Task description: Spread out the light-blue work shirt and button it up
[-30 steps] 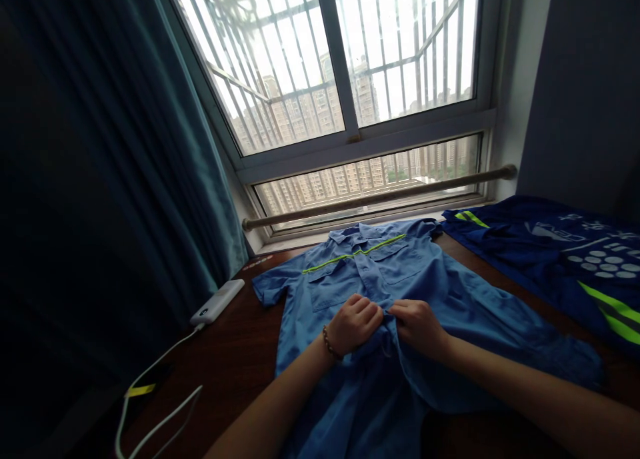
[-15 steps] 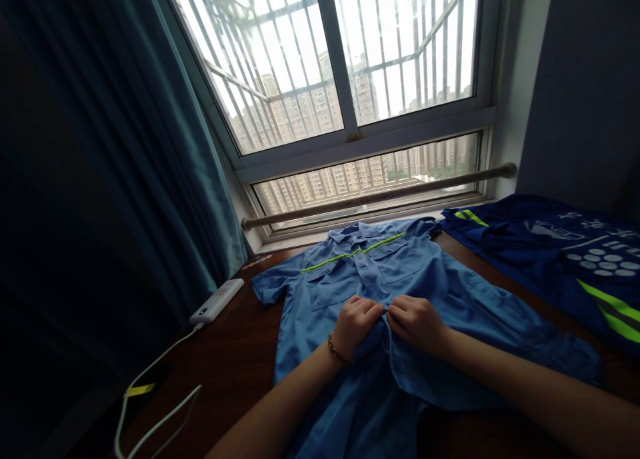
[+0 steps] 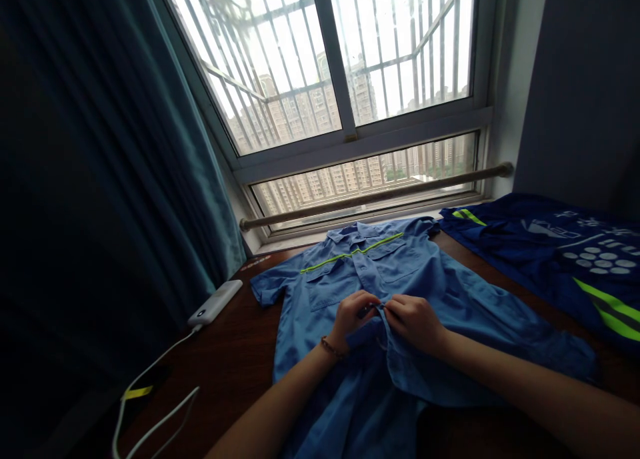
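Observation:
A light blue work shirt (image 3: 450,299) with a neon yellow chest stripe lies spread on the dark wooden table (image 3: 235,352), collar toward the window. My left hand (image 3: 353,314), a bead bracelet at its wrist, pinches the left edge of the shirt's front placket. My right hand (image 3: 413,321) pinches the right edge right beside it. Both hands meet at the shirt's middle, fingers curled on the cloth; whatever small part sits between the fingertips is hidden.
A white power bank (image 3: 215,302) with a white cable (image 3: 150,392) lies on the table's left. A dark blue garment (image 3: 560,259) with neon stripes lies at the right. A teal curtain (image 3: 140,166) hangs left; a rail (image 3: 375,196) runs below the barred window.
Both hands have shifted slightly up the placket toward the collar, staying together. My left hand has turned so its fingers pinch the edge more from the side.

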A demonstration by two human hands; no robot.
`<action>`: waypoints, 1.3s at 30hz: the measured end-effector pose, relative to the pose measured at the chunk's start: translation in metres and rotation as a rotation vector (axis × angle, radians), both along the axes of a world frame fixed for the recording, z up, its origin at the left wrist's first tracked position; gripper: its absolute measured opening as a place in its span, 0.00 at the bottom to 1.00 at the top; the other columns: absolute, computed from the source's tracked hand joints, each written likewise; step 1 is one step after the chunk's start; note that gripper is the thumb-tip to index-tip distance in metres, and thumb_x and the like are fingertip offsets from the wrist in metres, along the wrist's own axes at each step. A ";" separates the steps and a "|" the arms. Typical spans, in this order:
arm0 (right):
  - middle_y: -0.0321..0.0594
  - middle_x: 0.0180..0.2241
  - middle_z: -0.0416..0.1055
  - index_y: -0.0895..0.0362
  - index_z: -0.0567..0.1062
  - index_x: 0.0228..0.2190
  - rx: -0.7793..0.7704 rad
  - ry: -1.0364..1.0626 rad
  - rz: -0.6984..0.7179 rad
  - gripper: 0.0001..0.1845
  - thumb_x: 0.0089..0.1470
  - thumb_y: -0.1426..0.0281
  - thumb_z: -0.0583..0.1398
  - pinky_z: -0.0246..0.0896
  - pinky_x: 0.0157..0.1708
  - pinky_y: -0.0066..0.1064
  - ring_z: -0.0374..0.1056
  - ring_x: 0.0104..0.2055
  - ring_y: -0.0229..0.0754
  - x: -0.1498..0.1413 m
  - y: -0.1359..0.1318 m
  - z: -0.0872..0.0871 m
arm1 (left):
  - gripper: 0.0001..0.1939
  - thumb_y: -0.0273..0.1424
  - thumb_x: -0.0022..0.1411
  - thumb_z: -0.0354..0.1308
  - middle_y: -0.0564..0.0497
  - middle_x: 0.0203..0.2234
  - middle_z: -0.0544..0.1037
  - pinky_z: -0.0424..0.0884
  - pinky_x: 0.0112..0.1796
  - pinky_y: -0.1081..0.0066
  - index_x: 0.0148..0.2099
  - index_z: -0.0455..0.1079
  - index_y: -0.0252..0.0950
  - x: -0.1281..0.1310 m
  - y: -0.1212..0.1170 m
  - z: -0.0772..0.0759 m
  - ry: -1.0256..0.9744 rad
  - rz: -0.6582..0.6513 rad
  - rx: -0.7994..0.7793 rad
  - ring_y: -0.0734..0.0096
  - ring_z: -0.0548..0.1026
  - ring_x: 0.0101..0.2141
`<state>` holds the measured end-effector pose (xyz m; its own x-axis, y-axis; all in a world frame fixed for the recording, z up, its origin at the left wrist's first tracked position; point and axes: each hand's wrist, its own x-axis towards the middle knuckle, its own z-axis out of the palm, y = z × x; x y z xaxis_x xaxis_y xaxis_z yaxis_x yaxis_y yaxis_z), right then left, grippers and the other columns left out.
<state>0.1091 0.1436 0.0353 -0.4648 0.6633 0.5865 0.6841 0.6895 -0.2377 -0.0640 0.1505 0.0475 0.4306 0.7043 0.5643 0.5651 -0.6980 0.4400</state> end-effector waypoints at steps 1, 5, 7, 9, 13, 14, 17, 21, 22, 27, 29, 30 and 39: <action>0.37 0.24 0.65 0.58 0.69 0.25 -0.031 0.032 0.006 0.12 0.54 0.71 0.49 0.53 0.28 0.26 0.62 0.26 0.35 0.000 0.000 0.001 | 0.07 0.31 0.55 0.52 0.51 0.26 0.72 0.66 0.30 0.75 0.34 0.69 0.34 0.000 0.003 -0.001 -0.042 -0.003 -0.074 0.75 0.69 0.28; 0.38 0.29 0.64 0.57 0.68 0.35 -0.132 0.233 0.045 0.10 0.55 0.71 0.49 0.55 0.30 0.25 0.62 0.27 0.35 -0.003 -0.003 0.006 | 0.09 0.33 0.55 0.51 0.56 0.18 0.67 0.62 0.25 0.78 0.34 0.69 0.33 -0.001 0.008 -0.007 -0.092 0.010 -0.254 0.79 0.64 0.22; 0.38 0.29 0.63 0.57 0.69 0.36 -0.170 0.277 0.122 0.11 0.56 0.69 0.48 0.56 0.31 0.24 0.61 0.28 0.34 -0.004 -0.008 0.012 | 0.10 0.34 0.53 0.52 0.57 0.17 0.65 0.59 0.23 0.78 0.31 0.69 0.33 0.000 0.008 -0.009 -0.060 0.017 -0.276 0.79 0.61 0.21; 0.38 0.29 0.63 0.56 0.71 0.33 -0.201 0.252 0.206 0.13 0.56 0.65 0.49 0.56 0.31 0.24 0.61 0.29 0.34 -0.005 -0.013 0.017 | 0.10 0.35 0.51 0.55 0.57 0.16 0.63 0.57 0.22 0.77 0.29 0.69 0.32 0.001 0.007 -0.010 -0.043 0.026 -0.285 0.79 0.59 0.20; 0.37 0.26 0.61 0.57 0.72 0.26 -0.241 0.251 0.146 0.16 0.54 0.61 0.51 0.54 0.28 0.25 0.60 0.26 0.33 -0.007 -0.020 0.026 | 0.10 0.35 0.49 0.56 0.58 0.14 0.60 0.54 0.20 0.78 0.28 0.70 0.32 0.002 0.009 -0.012 -0.123 0.065 -0.383 0.80 0.57 0.18; 0.36 0.25 0.61 0.58 0.71 0.23 -0.247 0.268 0.108 0.16 0.53 0.61 0.52 0.54 0.27 0.24 0.59 0.25 0.33 -0.007 -0.020 0.027 | 0.10 0.35 0.49 0.55 0.58 0.14 0.60 0.54 0.20 0.78 0.28 0.70 0.32 0.001 0.010 -0.012 -0.154 0.082 -0.408 0.81 0.56 0.18; 0.35 0.22 0.59 0.59 0.65 0.16 -0.279 0.310 0.024 0.18 0.52 0.62 0.53 0.52 0.25 0.24 0.57 0.23 0.32 -0.009 -0.018 0.028 | 0.10 0.34 0.49 0.55 0.58 0.14 0.61 0.54 0.21 0.79 0.29 0.70 0.31 -0.001 0.012 -0.011 -0.218 0.125 -0.413 0.81 0.57 0.18; 0.34 0.18 0.59 0.59 0.61 0.12 -0.370 0.343 -0.082 0.17 0.48 0.67 0.54 0.49 0.22 0.24 0.57 0.21 0.32 -0.009 -0.009 0.024 | 0.12 0.36 0.49 0.55 0.58 0.14 0.59 0.52 0.21 0.79 0.31 0.71 0.32 -0.003 0.011 -0.007 -0.226 0.136 -0.364 0.81 0.55 0.19; 0.33 0.17 0.60 0.59 0.62 0.12 -0.402 0.345 -0.103 0.14 0.45 0.70 0.56 0.48 0.22 0.24 0.57 0.21 0.32 -0.008 -0.006 0.023 | 0.12 0.36 0.50 0.55 0.58 0.14 0.58 0.51 0.21 0.79 0.31 0.72 0.32 -0.004 0.010 -0.006 -0.210 0.130 -0.367 0.81 0.54 0.18; 0.33 0.20 0.67 0.59 0.71 0.23 -0.635 0.427 -0.045 0.06 0.34 0.76 0.59 0.52 0.23 0.23 0.62 0.24 0.35 -0.005 0.007 0.022 | 0.16 0.41 0.49 0.55 0.58 0.13 0.60 0.51 0.20 0.78 0.31 0.74 0.33 -0.006 0.013 -0.005 -0.084 0.171 -0.379 0.81 0.55 0.18; 0.35 0.21 0.69 0.60 0.73 0.24 -0.723 0.465 0.000 0.08 0.34 0.73 0.61 0.54 0.24 0.24 0.63 0.26 0.36 -0.003 0.010 0.024 | 0.16 0.42 0.50 0.54 0.57 0.14 0.63 0.53 0.21 0.78 0.31 0.75 0.35 -0.007 0.015 -0.004 -0.053 0.202 -0.357 0.80 0.58 0.18; 0.35 0.21 0.69 0.60 0.73 0.23 -0.767 0.489 0.019 0.08 0.33 0.72 0.62 0.54 0.24 0.24 0.63 0.26 0.36 -0.002 0.011 0.025 | 0.15 0.42 0.50 0.54 0.56 0.15 0.65 0.54 0.21 0.78 0.31 0.75 0.35 -0.007 0.015 -0.004 -0.046 0.214 -0.340 0.79 0.60 0.19; 0.35 0.20 0.69 0.62 0.72 0.22 -1.260 0.845 0.311 0.13 0.31 0.68 0.67 0.55 0.24 0.24 0.63 0.23 0.33 0.001 0.007 0.034 | 0.10 0.35 0.53 0.54 0.53 0.22 0.72 0.61 0.28 0.76 0.33 0.74 0.38 -0.014 0.017 0.009 -0.034 0.267 -0.201 0.76 0.67 0.25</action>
